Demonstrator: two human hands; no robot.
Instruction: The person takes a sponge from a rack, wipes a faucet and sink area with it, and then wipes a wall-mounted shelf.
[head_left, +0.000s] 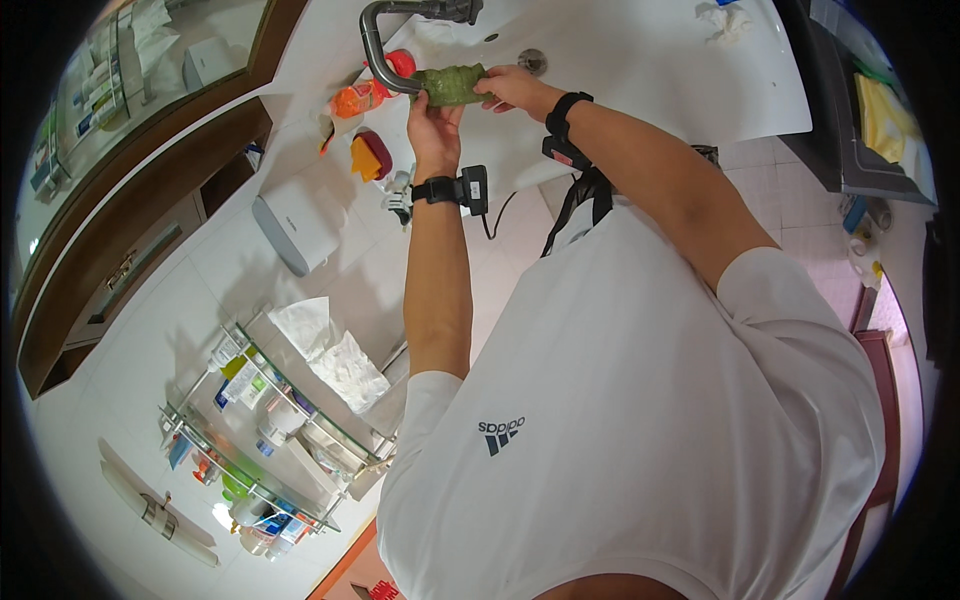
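Note:
Beneath the mouth of the curved metal faucet (369, 37), both hands hold a green, wet-looking object with a ribbed, bumpy surface (454, 85); its exact kind is unclear. My left hand (437, 133) supports it from the near side, thumb up against its left end. The fingers of my right hand (514, 88) pinch its right end. The white washbasin (660, 67) lies under and beyond the hands, with a round metal drain (532, 62) just past my right hand. Whether water is running cannot be made out.
Left of the faucet stand an orange bottle (356, 100) and a yellow-and-dark-red sponge (371, 157). A crumpled white tissue (726, 24) lies at the basin's far right. A glass-shelf rack (247, 420) with toiletries hangs lower left. A dark appliance (832, 112) borders the basin's right.

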